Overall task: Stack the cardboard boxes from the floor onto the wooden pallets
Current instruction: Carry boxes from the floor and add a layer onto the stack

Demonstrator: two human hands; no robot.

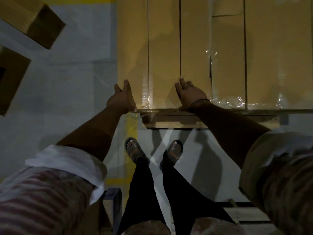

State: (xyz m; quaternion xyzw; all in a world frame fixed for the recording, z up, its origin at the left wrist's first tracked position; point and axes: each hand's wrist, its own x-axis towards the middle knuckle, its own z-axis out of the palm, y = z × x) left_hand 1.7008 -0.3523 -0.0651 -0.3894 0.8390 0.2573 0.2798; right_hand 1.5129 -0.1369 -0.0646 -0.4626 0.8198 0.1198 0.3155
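Observation:
A taped cardboard box (149, 56) stands at the left end of a row of boxes on a wooden pallet (174, 122). My left hand (121, 99) lies flat against the box's near left corner, fingers straight along its left side. My right hand (190, 94) presses flat on the box's near right edge, at the seam with the neighbouring box (196, 56). More boxes (277, 56) fill the pallet to the right, their near faces shiny with clear tape.
Two loose cardboard boxes lie on the pale floor at the far left, one at the top (33, 19) and one below it (11, 78). Yellow floor tape (131, 126) runs by the pallet's left corner. My sandalled feet stand just before the pallet. Another pallet (245, 212) lies behind me at the bottom right.

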